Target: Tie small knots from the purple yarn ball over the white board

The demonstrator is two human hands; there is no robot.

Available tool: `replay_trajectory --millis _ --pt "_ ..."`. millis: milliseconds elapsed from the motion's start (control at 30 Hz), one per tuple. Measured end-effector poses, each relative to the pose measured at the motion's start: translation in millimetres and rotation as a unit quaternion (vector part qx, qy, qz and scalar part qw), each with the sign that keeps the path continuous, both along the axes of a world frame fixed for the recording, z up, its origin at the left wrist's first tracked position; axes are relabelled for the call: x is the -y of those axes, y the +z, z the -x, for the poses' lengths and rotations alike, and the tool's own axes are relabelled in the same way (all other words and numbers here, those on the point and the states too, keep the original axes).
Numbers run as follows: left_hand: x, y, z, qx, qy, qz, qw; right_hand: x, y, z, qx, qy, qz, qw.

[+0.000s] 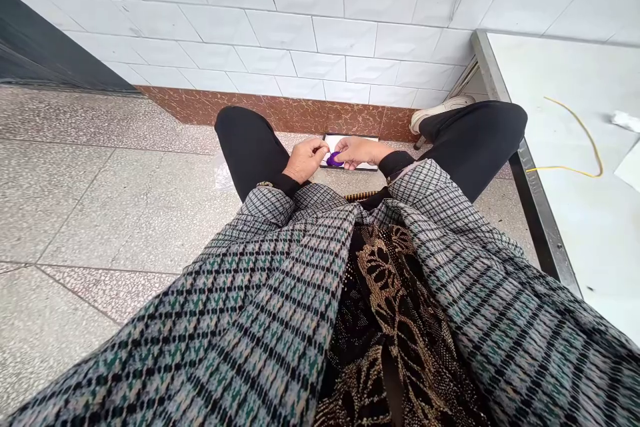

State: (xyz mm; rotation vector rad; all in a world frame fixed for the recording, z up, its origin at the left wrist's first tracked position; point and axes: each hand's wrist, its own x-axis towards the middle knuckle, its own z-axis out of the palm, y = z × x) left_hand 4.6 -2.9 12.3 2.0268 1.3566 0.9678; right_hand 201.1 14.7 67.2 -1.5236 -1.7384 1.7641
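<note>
My right hand [361, 151] reaches in from the right, its fingers closed on a small purple rounded object [334, 159]; its kind is too small to tell. Just left of it, my left hand [306, 159] is in a pinch, thumb and index finger pressed together near the purple object. Whatever lies between those fingertips, if anything, does not show. Beneath both hands, between my knees, is a white flat surface with a dark border [344, 169], partly covered by the hands.
White wall tiles [303, 37] rise in front above a reddish-brown skirting [300, 112]. To the right stands a metal-edged white table [570, 227] with a bent yellow strand [595, 147] on it. A clear plastic piece [223, 175] lies on the speckled floor [145, 207] by my left knee.
</note>
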Motion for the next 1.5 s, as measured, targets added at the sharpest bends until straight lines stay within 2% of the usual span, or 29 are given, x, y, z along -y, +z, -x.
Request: replay_trajectory --millis 167,267,400,467,533,600,667,700,767,867,967,1067,1167,1333,1400,1500 --pt "-2.4 -5.4 -0.1 0.017 0.008 0.006 1.0 4.0 4.1 -1.5 -0.068 0.011 0.056 0.996" --pt "-4.7 -12.1 -0.3 0.031 0.02 0.034 0.999 5.8 8.7 -2.1 -0.128 -0.008 0.084 0.988" --pt "-6.5 -18.3 0.0 0.03 0.002 0.071 0.997 8.5 16.0 -0.5 -0.165 -0.054 0.096 0.98" --pt "-5.3 -18.6 -1.2 0.019 -0.023 0.089 0.996 8.6 17.9 1.1 -0.183 -0.088 0.084 0.976" --pt "-2.5 -16.8 -3.7 -0.002 -0.078 0.118 0.99 7.1 17.2 2.3 -0.187 -0.128 0.054 0.973" --pt "0.9 -13.2 -6.4 -0.026 -0.145 0.147 0.978 4.2 13.4 2.8 -0.153 -0.154 0.009 0.976" --pt "3.4 -8.5 -7.9 -0.035 -0.17 0.138 0.975 0.8 7.4 2.5 -0.079 -0.147 -0.035 0.985" --pt "4.0 -6.0 -7.8 -0.029 -0.156 0.115 0.981 -0.7 4.1 2.2 -0.038 -0.129 -0.047 0.99" --pt "3.6 -1.9 -5.6 -0.006 -0.089 0.052 0.995 -2.7 -1.7 1.3 0.015 -0.074 -0.039 0.996" --pt "-0.1 -0.5 0.0 0.023 -0.011 0.001 1.0 -2.5 -4.6 -0.3 -0.016 -0.01 0.018 1.0" --pt "-4.8 -5.8 3.3 0.037 0.003 0.023 0.999 0.8 0.4 -1.4 -0.102 0.002 0.068 0.992" --pt "-7.6 -13.4 2.3 0.053 0.009 0.092 0.994 4.7 9.4 -0.9 -0.165 -0.023 0.092 0.982" --pt "-6.1 -17.2 -1.5 0.049 -0.034 0.153 0.986 7.1 16.2 1.6 -0.191 -0.086 0.074 0.975" --pt "0.9 -13.0 -8.0 -0.013 -0.158 0.179 0.971 4.6 12.6 4.8 -0.148 -0.153 -0.008 0.977" --pt "2.3 -9.6 -8.2 -0.023 -0.163 0.157 0.974 1.6 6.1 4.6 -0.091 -0.148 -0.064 0.983" --pt "1.6 -5.1 -4.6 -0.011 -0.103 0.066 0.992 -2.3 -3.6 2.7 0.001 -0.094 -0.098 0.991"
